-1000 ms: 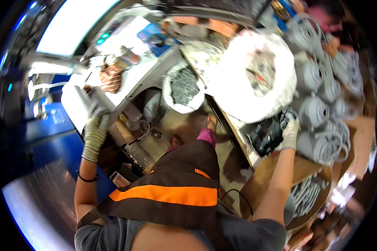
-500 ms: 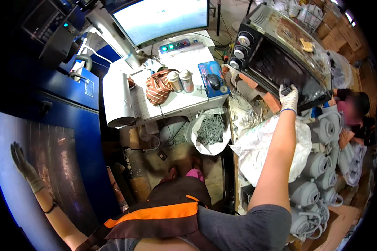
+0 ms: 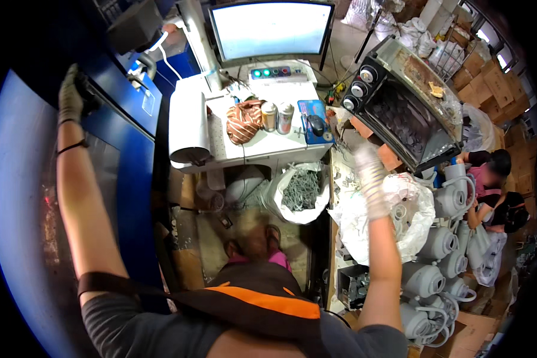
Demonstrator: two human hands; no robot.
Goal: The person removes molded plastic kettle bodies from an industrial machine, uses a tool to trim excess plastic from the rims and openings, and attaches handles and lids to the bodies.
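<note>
My left hand point(image 3: 71, 98), in a pale work glove, reaches up to the large blue machine point(image 3: 131, 128). Its fingers are closed around a black handle point(image 3: 89, 98) on the machine's front, partly hidden by the hand. My right hand point(image 3: 367, 170), gloved too, is smeared by motion over a white plastic sack point(image 3: 411, 212); whether it holds anything does not show. Beyond it a tilted toaster oven point(image 3: 409, 110) with several round knobs rests on reddish bricks point(image 3: 388, 156). Small grey pieces point(image 3: 400, 119) show inside its dark front.
Ahead stands a white desk point(image 3: 268, 152) with a monitor point(image 3: 272, 30), a button panel point(image 3: 271, 73), a striped brown cloth bundle point(image 3: 244, 122), two cans and a mouse. Below is a sack of grey pieces point(image 3: 301, 188). Grey rounded housings point(image 3: 423, 277) and two people point(image 3: 489, 173) are at right.
My right hand has left the oven's front and drawn back toward me. My left hand has gone from the machine's pale panel up to the black handle. The view has shifted.
</note>
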